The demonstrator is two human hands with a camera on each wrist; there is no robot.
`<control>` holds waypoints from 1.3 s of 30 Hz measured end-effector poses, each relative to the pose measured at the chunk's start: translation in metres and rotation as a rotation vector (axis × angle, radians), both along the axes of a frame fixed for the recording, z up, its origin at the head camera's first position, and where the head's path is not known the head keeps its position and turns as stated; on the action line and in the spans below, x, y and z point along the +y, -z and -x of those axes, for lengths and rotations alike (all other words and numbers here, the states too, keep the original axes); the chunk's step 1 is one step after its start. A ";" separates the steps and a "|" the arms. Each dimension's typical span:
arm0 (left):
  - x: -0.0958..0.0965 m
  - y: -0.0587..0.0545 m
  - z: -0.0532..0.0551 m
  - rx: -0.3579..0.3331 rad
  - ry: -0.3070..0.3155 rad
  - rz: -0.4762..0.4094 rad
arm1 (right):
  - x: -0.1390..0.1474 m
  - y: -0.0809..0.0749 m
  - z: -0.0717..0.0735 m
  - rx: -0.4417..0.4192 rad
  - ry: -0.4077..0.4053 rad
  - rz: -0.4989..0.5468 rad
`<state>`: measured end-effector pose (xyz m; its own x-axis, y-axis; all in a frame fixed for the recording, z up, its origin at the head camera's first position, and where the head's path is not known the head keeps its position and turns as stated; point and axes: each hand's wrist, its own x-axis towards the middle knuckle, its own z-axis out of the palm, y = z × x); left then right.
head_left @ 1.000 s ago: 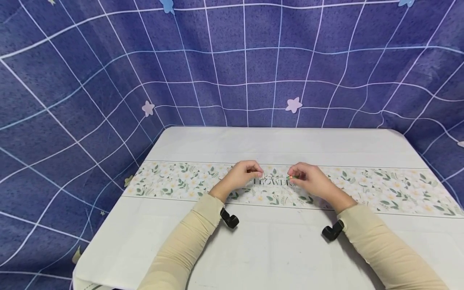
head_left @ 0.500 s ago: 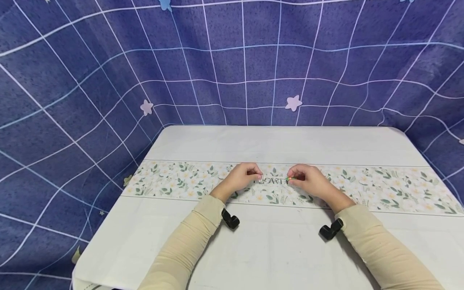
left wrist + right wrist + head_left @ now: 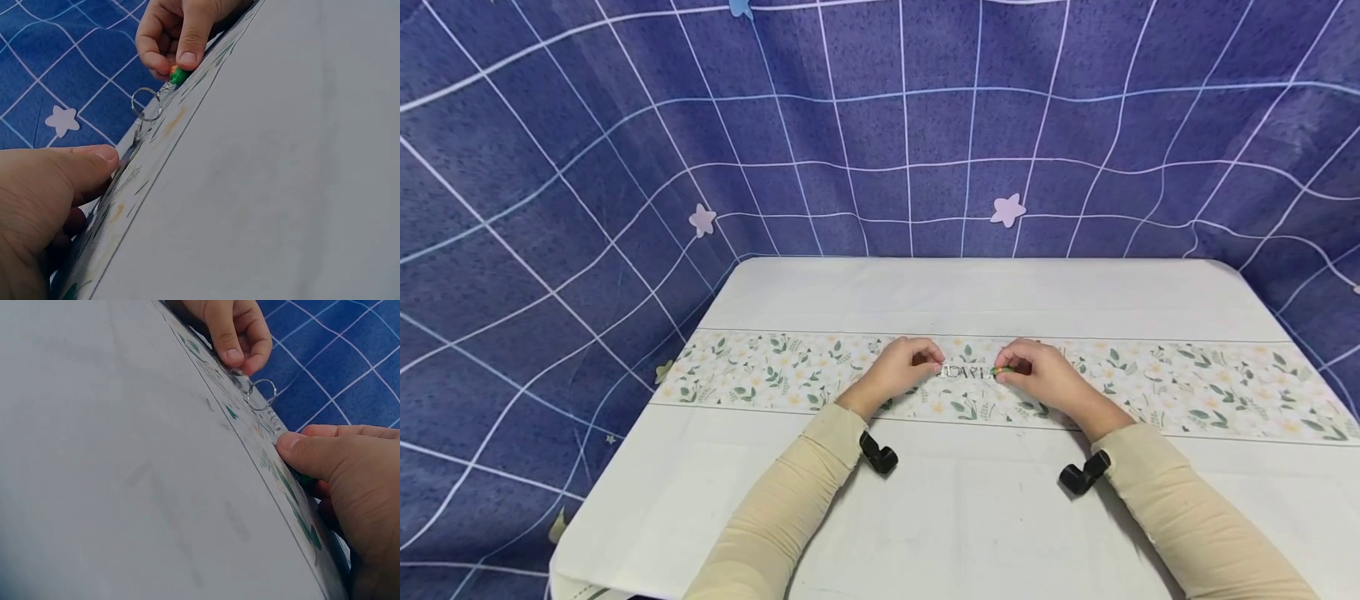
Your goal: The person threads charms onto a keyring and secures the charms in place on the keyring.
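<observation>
Over the flowered strip, my left hand point(image 3: 897, 371) and right hand point(image 3: 1043, 373) face each other a short way apart. Strung between their fingertips is a keychain with a round metal split ring point(image 3: 132, 103) and a short silvery chain point(image 3: 165, 88). My right thumb and fingers pinch its green and orange charm point(image 3: 180, 75), whose shape is mostly hidden. The left thumb and fingers pinch the other end, where a small shiny piece point(image 3: 236, 373) shows at the fingertips; its kind cannot be made out.
A white-covered table point(image 3: 970, 500) carries the flowered strip point(image 3: 1210, 387) with dark printed lettering beneath the keychain. Blue gridded curtains point(image 3: 865, 133) with stars hang behind and at the left. Black wrist mounts point(image 3: 877, 454) sit on both beige sleeves point(image 3: 782, 508).
Both hands stay almost in place, keeping their pinch on the keychain. The head view has shifted slightly, and the metal ring shows more plainly beside the left fingertips.
</observation>
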<state>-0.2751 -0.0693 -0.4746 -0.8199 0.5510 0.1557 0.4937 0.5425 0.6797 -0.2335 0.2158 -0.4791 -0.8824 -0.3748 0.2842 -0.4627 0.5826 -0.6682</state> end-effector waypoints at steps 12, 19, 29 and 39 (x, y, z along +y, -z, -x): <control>0.002 0.003 -0.002 0.064 -0.021 0.063 | 0.000 0.001 -0.002 0.011 -0.008 -0.008; 0.000 0.003 -0.002 0.055 -0.013 0.050 | 0.001 0.003 -0.002 0.024 0.011 -0.028; -0.002 0.004 -0.002 0.044 -0.001 0.036 | 0.003 0.003 -0.003 0.033 0.029 -0.047; 0.000 -0.001 -0.002 -0.038 -0.021 0.000 | 0.006 -0.004 -0.002 -0.030 -0.006 0.009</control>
